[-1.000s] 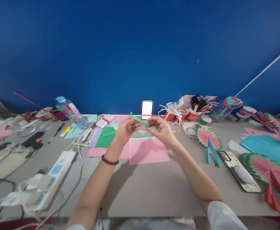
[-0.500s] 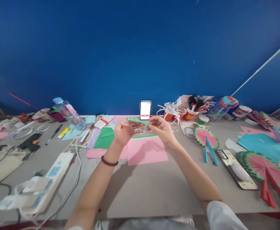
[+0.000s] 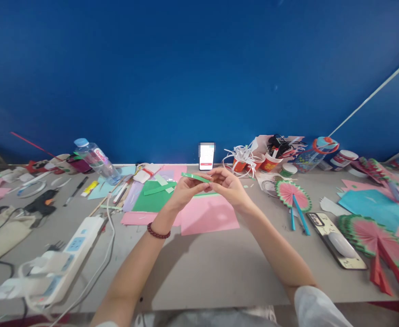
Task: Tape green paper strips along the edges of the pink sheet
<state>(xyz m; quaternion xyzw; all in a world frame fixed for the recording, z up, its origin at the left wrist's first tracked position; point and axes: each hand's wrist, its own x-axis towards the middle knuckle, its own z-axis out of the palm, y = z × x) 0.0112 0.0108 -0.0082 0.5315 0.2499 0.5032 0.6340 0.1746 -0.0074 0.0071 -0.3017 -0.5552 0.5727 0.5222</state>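
Observation:
A narrow green paper strip (image 3: 195, 176) is stretched between my two hands, raised over the table. My left hand (image 3: 185, 190) is closed on the strip, its thumb near its right part. My right hand (image 3: 227, 185) pinches the strip's right end, and the fingertips of both hands nearly meet. Beneath them lies a pink paper sheet (image 3: 209, 218) with a green band along its far edge. Left of it is a green sheet (image 3: 152, 200), with another green strip (image 3: 159, 188) and pale pieces lying on top.
A phone (image 3: 206, 156) leans upright against the blue wall. At the right are paper fans (image 3: 293, 196), a phone (image 3: 337, 240) with a mouse on it, and red cups (image 3: 272, 162). A power strip (image 3: 75, 259), cables and a bottle (image 3: 99, 161) occupy the left.
My left hand has moved right along the strip, its fingers now closed on it and close to my right hand. My right hand has barely moved.

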